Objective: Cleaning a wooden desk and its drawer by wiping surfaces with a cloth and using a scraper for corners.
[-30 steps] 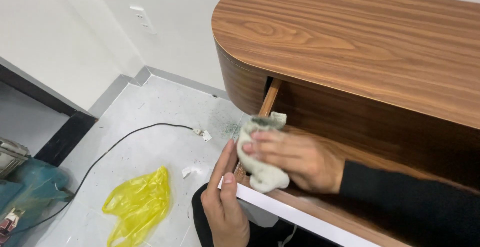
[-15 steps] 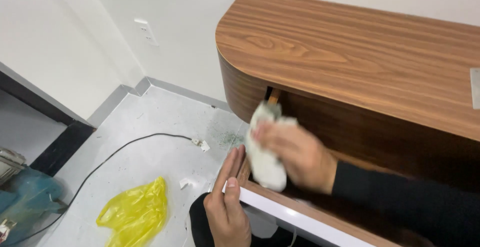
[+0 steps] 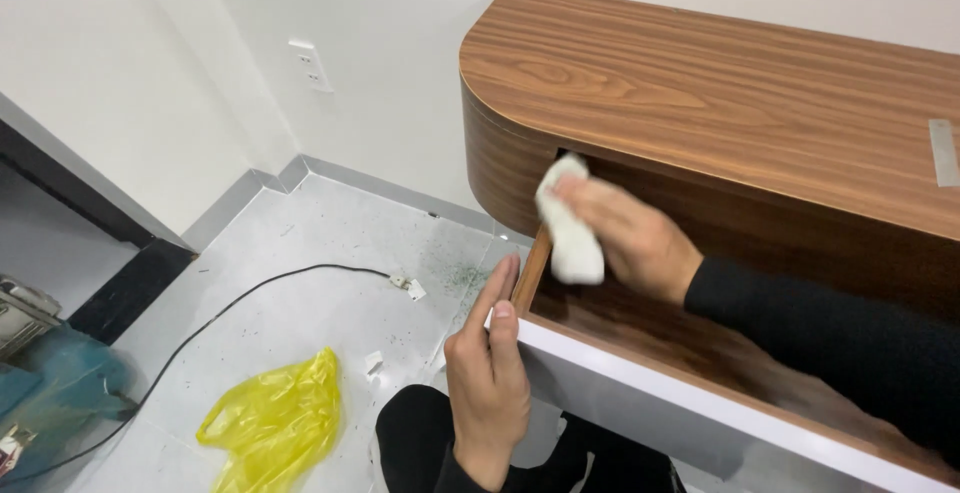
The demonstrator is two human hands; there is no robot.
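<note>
My right hand (image 3: 632,238) grips a white cloth (image 3: 570,223) and presses it against the upper left inside corner of an open wooden drawer (image 3: 640,328) in a walnut-coloured cabinet (image 3: 720,83). My left hand (image 3: 488,368) rests flat, fingers together, against the left end of the drawer's white front edge (image 3: 700,403). My dark sleeve runs off to the right over the drawer.
A yellow plastic bag (image 3: 275,418) lies on the dusty grey floor. A black cable (image 3: 220,318) curves across the floor to a small white plug. A teal machine (image 3: 45,393) sits at the left edge. A wall socket (image 3: 310,65) is on the white wall.
My right hand has moved the cloth up from the drawer's front left corner to the upper inner corner under the cabinet top. My left hand stays on the drawer's end.
</note>
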